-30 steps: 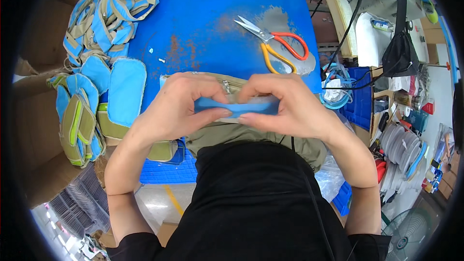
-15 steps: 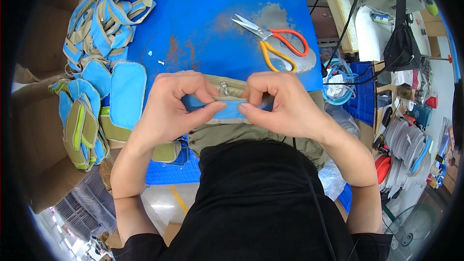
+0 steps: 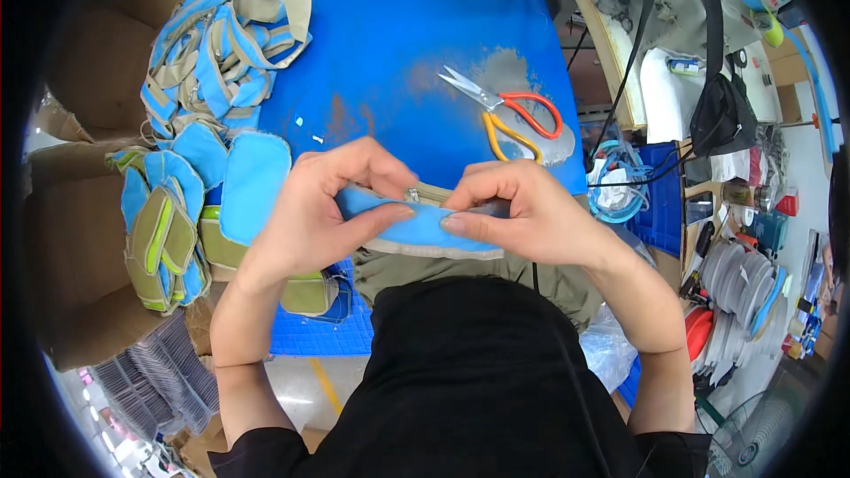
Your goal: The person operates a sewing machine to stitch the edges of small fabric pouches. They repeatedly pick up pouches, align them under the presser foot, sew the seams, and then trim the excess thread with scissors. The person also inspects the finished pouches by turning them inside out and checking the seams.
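Observation:
My left hand (image 3: 323,208) and my right hand (image 3: 518,208) both pinch a blue fabric piece (image 3: 416,228) with a tan edge, held just above my lap at the near edge of the blue table (image 3: 398,44). A small metal zipper part (image 3: 412,196) shows between my thumbs. The fingers of both hands curl over the top of the piece and the thumbs press under it. Orange-and-yellow-handled scissors (image 3: 513,115) lie on the table beyond my right hand.
A heap of blue and tan strap pieces (image 3: 221,44) lies at the table's far left. Blue padded panels and green-trimmed pouches (image 3: 177,221) are stacked to my left. Cardboard boxes (image 3: 88,53) stand further left. A black bag (image 3: 726,115) hangs at the right above cluttered shelves.
Both hands have shifted slightly away from my body with the blue piece. The grip has turned, so more of the blue face shows under my thumbs.

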